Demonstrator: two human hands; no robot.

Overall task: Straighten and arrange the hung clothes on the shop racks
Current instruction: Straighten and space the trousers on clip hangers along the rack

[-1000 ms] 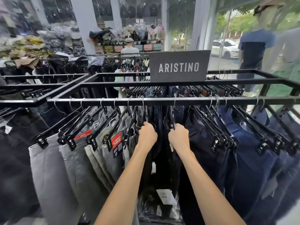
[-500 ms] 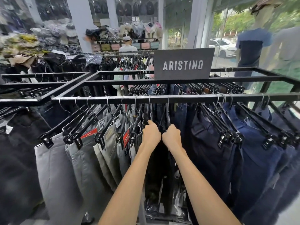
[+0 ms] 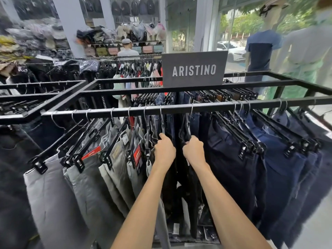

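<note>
A black metal rack rail point(image 3: 212, 107) runs across in front of me, hung with trousers on black clip hangers. Grey trousers point(image 3: 53, 191) fill the left part, navy trousers point(image 3: 280, 173) the right, and black trousers point(image 3: 181, 178) hang in the middle. My left hand point(image 3: 164, 150) is closed on a black hanger point(image 3: 162, 123) in the middle. My right hand point(image 3: 194, 150) grips the neighbouring black hanger point(image 3: 187, 123) just to its right. A narrow gap shows between the two hands.
A grey ARISTINO sign point(image 3: 195, 70) stands on the rack's back rail. Another rack point(image 3: 19, 97) of dark clothes adjoins on the left. A person in a cap point(image 3: 127, 48) stands behind. Two mannequins point(image 3: 262, 49) stand by the window at the right.
Both hands have stayed on the middle hangers and drawn closer together, then parted slightly. The grey trousers on the left have spread further apart along the rail.
</note>
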